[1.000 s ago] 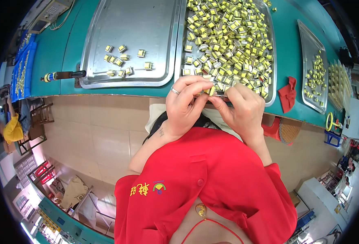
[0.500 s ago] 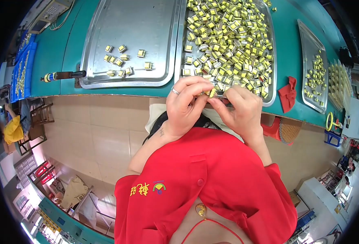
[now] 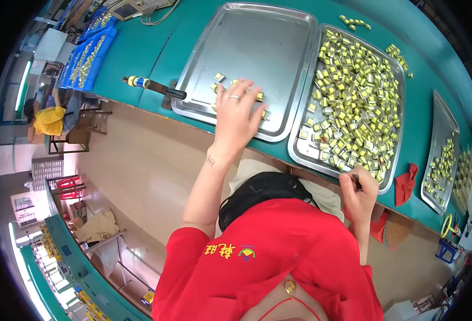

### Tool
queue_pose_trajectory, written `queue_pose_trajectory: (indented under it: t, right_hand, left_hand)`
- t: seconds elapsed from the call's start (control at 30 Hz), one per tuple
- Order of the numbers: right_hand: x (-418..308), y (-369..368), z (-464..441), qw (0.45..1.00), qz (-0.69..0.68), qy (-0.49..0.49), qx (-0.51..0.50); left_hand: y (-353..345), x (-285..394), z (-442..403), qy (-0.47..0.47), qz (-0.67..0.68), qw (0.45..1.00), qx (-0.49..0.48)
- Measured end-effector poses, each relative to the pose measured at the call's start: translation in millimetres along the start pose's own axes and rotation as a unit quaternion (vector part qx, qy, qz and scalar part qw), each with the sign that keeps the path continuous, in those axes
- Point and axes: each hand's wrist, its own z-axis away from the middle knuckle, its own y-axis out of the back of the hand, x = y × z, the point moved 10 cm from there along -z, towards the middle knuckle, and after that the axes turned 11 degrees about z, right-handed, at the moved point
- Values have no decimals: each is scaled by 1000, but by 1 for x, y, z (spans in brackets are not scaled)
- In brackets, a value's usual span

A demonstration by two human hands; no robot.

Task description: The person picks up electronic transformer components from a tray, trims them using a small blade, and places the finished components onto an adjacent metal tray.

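Observation:
My left hand (image 3: 236, 113) is over the front part of the left metal tray (image 3: 254, 32), palm down with fingers spread. Around and partly beneath it lie a few small yellow-taped transformers (image 3: 219, 77); whether the fingertips touch any is hidden. At the front edge of the right metal tray (image 3: 300, 145), my right hand (image 3: 361, 197) is closed, thumb against curled fingers. Something small and dark shows between them, too little of it to name. That tray is heaped with the same kind of transformers (image 3: 353, 96).
A dark-handled tool (image 3: 153, 86) lies left of the trays. To the right are a red cloth (image 3: 405, 184) and a smaller tray (image 3: 438, 115) with more transformers. Blue bins (image 3: 89, 61) stand at the far left. Another person in yellow (image 3: 50, 121) sits beyond.
My hands have parted. The left has moved left over the left tray and spread its fingers; the right has moved away to the right, still closed. The view has shifted and turned.

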Motion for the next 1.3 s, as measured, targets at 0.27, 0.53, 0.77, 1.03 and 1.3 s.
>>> queue_pose_trajectory:
  t: [0.27, 0.53, 0.77, 1.03, 1.3]
  right_hand:
    - [-1, 3, -1, 1000, 11, 2, 0]
    - [15, 4, 3, 999, 33, -24, -17]
    - [54, 19, 11, 936, -285, -192, 72]
    - [89, 70, 53, 934, -279, -206, 90]
    - [150, 140, 139, 877, -290, -303, 236]
  left_hand:
    - [-32, -9, 0, -20, -65, 984, -167]
    - [4, -84, -17, 55, -226, 969, -79]
    - [10, -33, -19, -24, -73, 997, 14]
    - [-64, 113, -33, -56, 264, 944, -192]
    - [-184, 309, -29, -312, 275, 825, -382]
